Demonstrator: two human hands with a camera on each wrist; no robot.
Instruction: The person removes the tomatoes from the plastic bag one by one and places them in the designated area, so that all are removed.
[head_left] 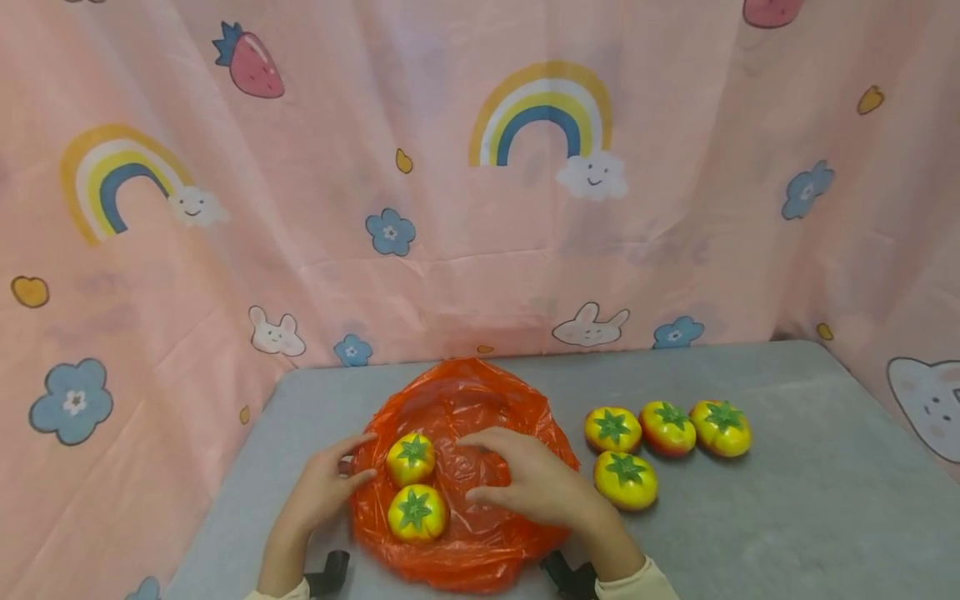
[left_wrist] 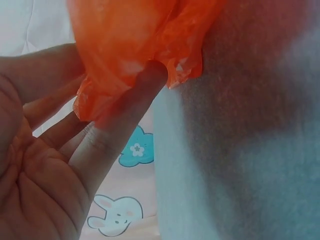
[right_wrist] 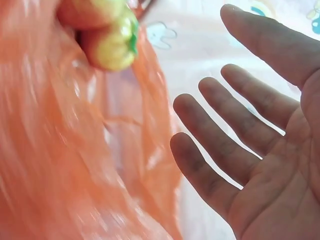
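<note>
An orange-red plastic bag [head_left: 480,533] lies spread open on the table. On its left half are two yellow-red tomatoes with green star-shaped tops, a rear tomato [head_left: 411,458] and a front tomato [head_left: 417,513]. My left hand [head_left: 324,483] is at the bag's left edge, thumb and fingers apart. Up close, the left wrist view has its fairly straight fingers [left_wrist: 107,132] touching the plastic, some tips hidden by it. Above the bag's right half hovers my right hand [head_left: 528,475], fingers spread. Nothing is in its palm [right_wrist: 285,185] in the right wrist view.
Several more tomatoes [head_left: 626,479] sit grouped on the grey table [head_left: 787,517], right of the bag. A pink patterned curtain [head_left: 450,292] hangs behind the table and at both sides. Dark wrist mounts show below both hands.
</note>
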